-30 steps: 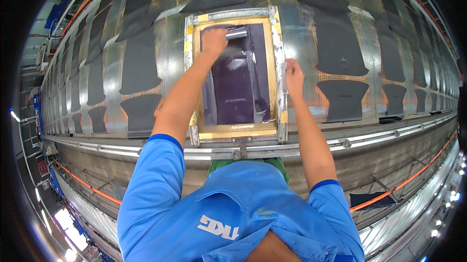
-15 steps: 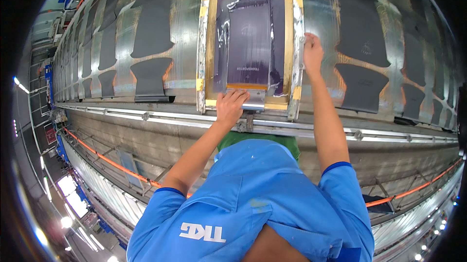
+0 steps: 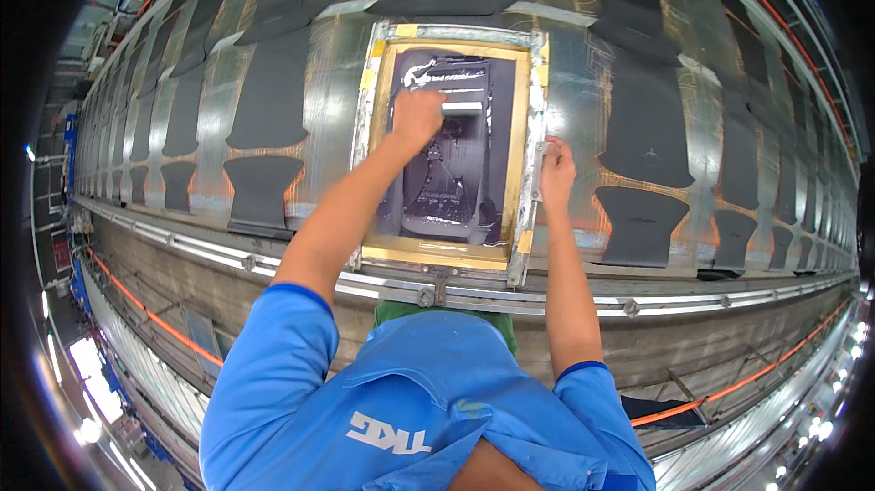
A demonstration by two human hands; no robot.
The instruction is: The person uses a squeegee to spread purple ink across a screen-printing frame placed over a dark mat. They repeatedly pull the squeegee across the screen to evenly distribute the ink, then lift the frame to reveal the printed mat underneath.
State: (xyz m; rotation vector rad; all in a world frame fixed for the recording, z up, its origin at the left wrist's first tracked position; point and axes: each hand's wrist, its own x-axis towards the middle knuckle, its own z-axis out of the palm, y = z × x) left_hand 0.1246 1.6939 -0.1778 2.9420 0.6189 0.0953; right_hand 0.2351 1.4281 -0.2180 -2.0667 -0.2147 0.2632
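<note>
Squarely within the screen, on its upper half, sits the squeegee, a pale bar over dark, glossy mesh. The left hand is closed around the bar's left end. Out at the screen's right edge, the right hand has its fingers curled against the metal side — how firmly they grip, if at all, I can't tell. Around the screen, dark panels lie in rows on the shiny table — a metal rail runs along its near side.
</note>
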